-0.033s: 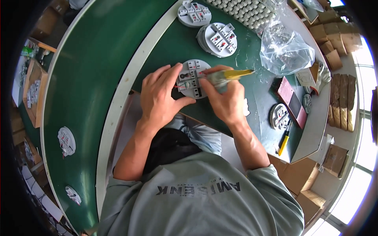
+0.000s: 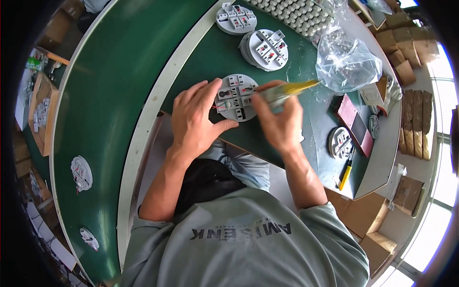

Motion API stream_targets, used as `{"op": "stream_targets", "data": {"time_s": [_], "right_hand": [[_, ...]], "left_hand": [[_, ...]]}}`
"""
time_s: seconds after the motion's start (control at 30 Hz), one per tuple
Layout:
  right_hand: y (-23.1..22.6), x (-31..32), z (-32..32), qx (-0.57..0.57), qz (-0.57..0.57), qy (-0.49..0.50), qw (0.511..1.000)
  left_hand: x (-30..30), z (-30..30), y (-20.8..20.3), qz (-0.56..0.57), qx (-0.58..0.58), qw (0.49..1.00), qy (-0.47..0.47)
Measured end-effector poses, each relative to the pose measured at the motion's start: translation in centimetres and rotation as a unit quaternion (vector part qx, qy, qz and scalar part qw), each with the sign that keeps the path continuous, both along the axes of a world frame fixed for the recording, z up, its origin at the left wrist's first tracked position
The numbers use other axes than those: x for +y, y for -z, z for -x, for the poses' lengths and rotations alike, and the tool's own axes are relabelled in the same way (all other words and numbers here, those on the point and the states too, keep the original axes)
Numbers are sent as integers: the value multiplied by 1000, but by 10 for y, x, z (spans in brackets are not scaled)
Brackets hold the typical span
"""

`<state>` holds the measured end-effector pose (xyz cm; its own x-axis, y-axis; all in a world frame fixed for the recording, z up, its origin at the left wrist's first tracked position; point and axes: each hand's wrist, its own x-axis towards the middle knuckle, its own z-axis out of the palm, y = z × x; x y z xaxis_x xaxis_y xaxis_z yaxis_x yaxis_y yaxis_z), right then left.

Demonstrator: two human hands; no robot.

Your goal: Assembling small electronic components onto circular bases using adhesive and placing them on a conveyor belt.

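A round light-grey plastic base (image 2: 237,114) with raised compartments, small dark and red parts and thin red wires lies on the green bench near its front edge. My left hand (image 2: 195,115) grips its left rim, thumb at the near edge and fingers along the far left. Just off the base's right side, my right hand (image 2: 282,122) is closed round a tapered yellow tool (image 2: 299,87). Motion smears that tool, so its exact kind cannot be told; its yellow end points right, away from the base.
Beyond my hands stand a grey stack of bases (image 2: 265,50) and another base (image 2: 236,20). A clear plastic bag (image 2: 346,62) lies at right, near a dark red box (image 2: 355,125), another base (image 2: 340,142) and a yellow-handled tool (image 2: 345,176). Two bases (image 2: 81,173) lie on the green belt.
My right hand and the yellow tool have shifted right, away from the base, uncovering more of its right side. My left hand stays on the rim.
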<state>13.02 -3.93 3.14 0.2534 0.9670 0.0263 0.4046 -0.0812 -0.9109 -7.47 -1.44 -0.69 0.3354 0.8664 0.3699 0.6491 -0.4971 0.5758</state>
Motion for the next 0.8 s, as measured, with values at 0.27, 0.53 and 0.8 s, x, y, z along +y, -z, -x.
{"op": "stream_targets", "data": {"time_s": [0.27,0.53,0.8], "right_hand": [[1,-11,-77,-465,-148,159,858],[1,25,-44,-199,-142,-213,946],[11,29,-24,-217,-148,-174,949]], "left_hand": [[0,-24,-7,-82,-32,996,8],[7,-28,-7,-12,8,1000,11],[17,-25,-3,-5,23,1000,2]]}}
